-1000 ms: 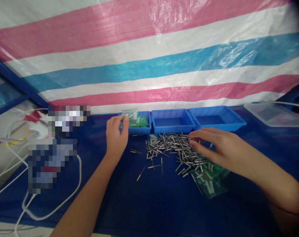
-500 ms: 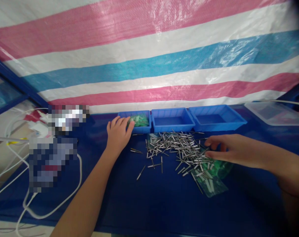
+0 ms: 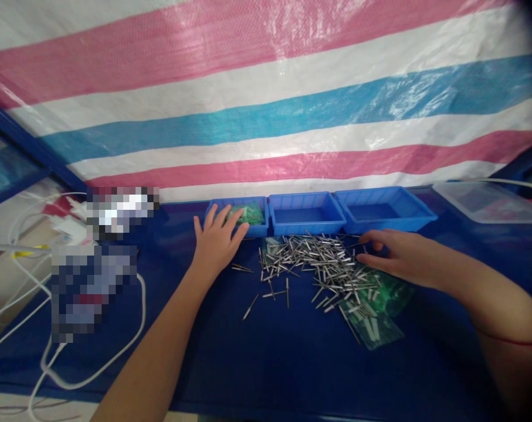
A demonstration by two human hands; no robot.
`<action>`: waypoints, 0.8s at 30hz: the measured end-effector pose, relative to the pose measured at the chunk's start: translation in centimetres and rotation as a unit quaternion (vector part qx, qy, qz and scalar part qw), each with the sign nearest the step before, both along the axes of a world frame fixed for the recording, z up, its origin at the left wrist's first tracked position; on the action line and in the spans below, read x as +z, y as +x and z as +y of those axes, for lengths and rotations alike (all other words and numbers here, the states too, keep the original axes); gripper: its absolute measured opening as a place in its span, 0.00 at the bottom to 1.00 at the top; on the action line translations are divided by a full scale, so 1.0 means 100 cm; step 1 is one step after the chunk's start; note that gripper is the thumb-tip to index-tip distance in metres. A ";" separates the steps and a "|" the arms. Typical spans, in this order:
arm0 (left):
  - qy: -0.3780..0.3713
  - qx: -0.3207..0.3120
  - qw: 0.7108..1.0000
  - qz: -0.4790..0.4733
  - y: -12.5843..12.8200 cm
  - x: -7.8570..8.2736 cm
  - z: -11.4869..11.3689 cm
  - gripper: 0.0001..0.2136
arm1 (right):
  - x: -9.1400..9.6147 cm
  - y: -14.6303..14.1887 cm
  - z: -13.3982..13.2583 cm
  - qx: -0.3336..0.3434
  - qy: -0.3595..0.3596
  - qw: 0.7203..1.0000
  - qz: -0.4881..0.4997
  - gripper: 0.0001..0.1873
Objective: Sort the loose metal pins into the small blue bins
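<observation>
At the near edge of the blue tabletop [image 3: 270,369], the person's left forearm [image 3: 160,346] enters from below and slants up and away to the right. The right forearm [image 3: 490,299] enters from the right side and points inward to the left.

Beyond bare tabletop, 1 loose metal pin [image 3: 250,308] lies at a slant, with others near it. To the right, a clear bag [image 3: 373,325] with green and pale contents lies flat, some pins on its upper left part. Just beyond and left of it, the pile of metal pins [image 3: 322,255] is heaped in the middle of the tabletop.

The right hand [image 3: 402,255] hangs sideways at the pile's right end, its fingers bent and its thumb stretched out below them, with a gap between the tips. Whether it touches a pin cannot be told. The left hand [image 3: 217,243] is palm down, all 5 digits fanned wide, its fingertips over the left blue bin [image 3: 257,232], where green packets [image 3: 252,212] lie.

The middle bin [image 3: 307,225] and right bin [image 3: 384,225] continue the row of 3. Behind them rises a striped sheet [image 3: 266,123].
</observation>
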State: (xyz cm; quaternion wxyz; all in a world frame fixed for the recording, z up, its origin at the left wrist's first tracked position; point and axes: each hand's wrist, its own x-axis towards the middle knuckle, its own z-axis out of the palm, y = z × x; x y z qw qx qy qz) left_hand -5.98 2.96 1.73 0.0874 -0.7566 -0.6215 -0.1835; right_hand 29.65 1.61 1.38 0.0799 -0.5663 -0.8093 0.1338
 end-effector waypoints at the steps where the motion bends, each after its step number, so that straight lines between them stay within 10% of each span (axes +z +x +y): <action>1: 0.009 0.002 1.000 0.001 0.000 0.000 0.000 0.19 | 0.000 -0.001 0.000 -0.001 0.003 1.000 0.000 0.19; 15: 0.112 -0.087 0.989 -0.048 0.013 0.009 -0.011 0.14 | 0.018 -0.020 -0.014 0.054 -0.084 0.993 0.064 0.23; 24: -0.003 -0.445 0.895 -0.030 0.078 0.000 -0.070 0.21 | 0.011 -0.024 -0.010 0.090 -0.053 0.994 0.044 0.18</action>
